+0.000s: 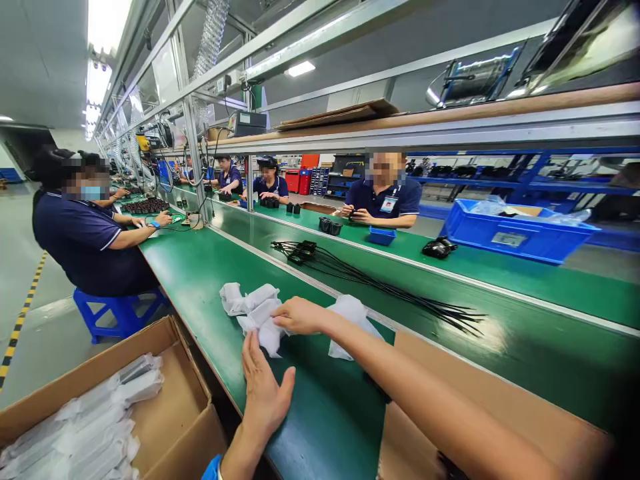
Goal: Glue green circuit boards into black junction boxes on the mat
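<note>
Several white wrapped packages (257, 310) lie bunched on the green bench, their contents hidden by the soft wrapping. My right hand (304, 316) reaches across from the right, its fingers drawn together at the right side of the bunch, seemingly gripping one package. My left hand (265, 390) is open just in front, thumb spread away, fingertips close to the lower edge of the packages. Another piece of white wrapping (350, 327) lies behind my right forearm, partly covered by it.
At lower left, a cardboard box (173, 380) holds rows of white wrapped packages (95, 427). Another cardboard box (480, 393) stands at right under my forearm. Black cables (380, 280) lie on the middle strip, beyond a metal rail. Co-workers sit along both sides; a blue bin (520, 233) stands far right.
</note>
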The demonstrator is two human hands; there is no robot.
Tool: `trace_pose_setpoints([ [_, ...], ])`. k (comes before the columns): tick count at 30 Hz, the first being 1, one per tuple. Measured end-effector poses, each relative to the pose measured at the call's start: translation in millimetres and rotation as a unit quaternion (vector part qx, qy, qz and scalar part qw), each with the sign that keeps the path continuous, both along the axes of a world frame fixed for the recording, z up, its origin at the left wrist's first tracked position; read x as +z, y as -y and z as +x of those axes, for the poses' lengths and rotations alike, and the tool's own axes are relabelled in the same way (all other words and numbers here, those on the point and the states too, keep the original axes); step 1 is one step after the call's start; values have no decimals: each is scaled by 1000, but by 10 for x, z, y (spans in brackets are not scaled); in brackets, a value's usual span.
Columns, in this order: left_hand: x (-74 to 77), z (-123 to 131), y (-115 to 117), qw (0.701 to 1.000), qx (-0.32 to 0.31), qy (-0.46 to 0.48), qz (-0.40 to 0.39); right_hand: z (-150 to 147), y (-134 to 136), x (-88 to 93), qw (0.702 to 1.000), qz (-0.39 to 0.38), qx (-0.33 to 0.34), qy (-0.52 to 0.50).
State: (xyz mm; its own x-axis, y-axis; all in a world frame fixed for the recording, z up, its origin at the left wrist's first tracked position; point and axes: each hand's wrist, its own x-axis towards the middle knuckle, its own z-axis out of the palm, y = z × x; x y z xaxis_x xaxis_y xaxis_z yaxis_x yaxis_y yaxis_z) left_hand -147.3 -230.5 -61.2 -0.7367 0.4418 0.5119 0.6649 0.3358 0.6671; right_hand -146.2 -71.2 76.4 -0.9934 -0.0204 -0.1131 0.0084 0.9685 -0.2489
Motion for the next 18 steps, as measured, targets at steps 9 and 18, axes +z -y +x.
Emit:
trace_pose_setpoints([
  [9, -18, 51, 10, 996, -71, 53, -27, 260, -335, -61, 995, 56, -59, 55],
  [18, 38, 135, -102, 988, -108, 69, -85, 43, -286, -338, 984, 50, -69, 158],
])
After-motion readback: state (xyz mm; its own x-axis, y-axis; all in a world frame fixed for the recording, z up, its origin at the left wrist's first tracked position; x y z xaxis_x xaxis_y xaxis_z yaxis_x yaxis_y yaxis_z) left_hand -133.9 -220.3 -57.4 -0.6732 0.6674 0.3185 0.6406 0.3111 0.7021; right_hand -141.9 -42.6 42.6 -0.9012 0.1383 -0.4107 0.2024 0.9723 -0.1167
